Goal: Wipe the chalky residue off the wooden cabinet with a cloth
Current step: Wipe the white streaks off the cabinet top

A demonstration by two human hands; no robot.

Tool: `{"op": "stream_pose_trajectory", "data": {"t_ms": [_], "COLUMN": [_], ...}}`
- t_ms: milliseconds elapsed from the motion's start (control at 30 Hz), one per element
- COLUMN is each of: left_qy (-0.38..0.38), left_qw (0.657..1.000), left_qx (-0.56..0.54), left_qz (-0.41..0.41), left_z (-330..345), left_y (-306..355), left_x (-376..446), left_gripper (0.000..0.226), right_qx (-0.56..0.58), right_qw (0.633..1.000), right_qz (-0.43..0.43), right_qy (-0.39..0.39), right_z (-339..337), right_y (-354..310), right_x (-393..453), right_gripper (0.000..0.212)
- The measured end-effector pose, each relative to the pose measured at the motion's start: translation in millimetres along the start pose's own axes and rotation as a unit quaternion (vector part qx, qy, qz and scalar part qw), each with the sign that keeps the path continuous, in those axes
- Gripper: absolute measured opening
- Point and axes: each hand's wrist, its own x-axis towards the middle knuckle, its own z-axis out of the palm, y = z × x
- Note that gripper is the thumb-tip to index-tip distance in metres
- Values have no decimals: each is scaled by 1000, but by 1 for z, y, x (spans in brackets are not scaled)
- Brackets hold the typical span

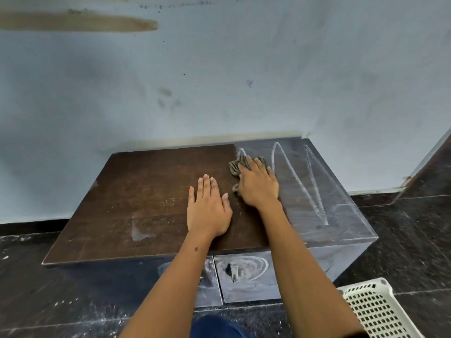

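A low dark wooden cabinet (146, 191) stands against the wall. Its left part shows bare brown wood; its right part carries a grey chalky film with white zigzag chalk lines (307, 181). My right hand (258, 186) presses flat on a crumpled grey-green cloth (235, 167) at the border between the bare and chalky areas. My left hand (207, 211) rests flat on the bare wood, fingers straight, just left of the right hand. Chalk swirls also mark the cabinet's front doors (246, 269).
A pale blue wall (219, 81) rises directly behind the cabinet. Dark speckled floor tiles (402, 252) surround it, dusted with white specks at the left. A white perforated plastic basket (375, 311) sits on the floor at the lower right.
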Motion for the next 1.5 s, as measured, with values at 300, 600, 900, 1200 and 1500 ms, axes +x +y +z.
{"op": "stream_pose_trajectory", "data": {"t_ms": [300,600,900,1200,1500], "left_qy": [9,1,16,8,-2], "left_qw": [1000,1000,1000,1000,1000], "left_qx": [-2,-2,0,-3,2], "left_qz": [2,1,-6,-3,0], "left_z": [1,1,3,3,3], "left_y": [-1,-3,1,-2,-2], "left_x": [0,-1,-1,1,1], "left_gripper": [59,59,59,59,59], "right_qx": [-45,-51,-57,-35,-29], "right_qw": [998,998,998,999,1000], "right_qz": [-5,-29,21,-22,-1], "right_qy": [-41,-18,-14,-7,-7], "right_z": [15,-8,9,-2,-9], "right_y": [-38,22,-25,20,37], "right_x": [93,96,99,104,53], "right_gripper": [62,47,66,44,45]}}
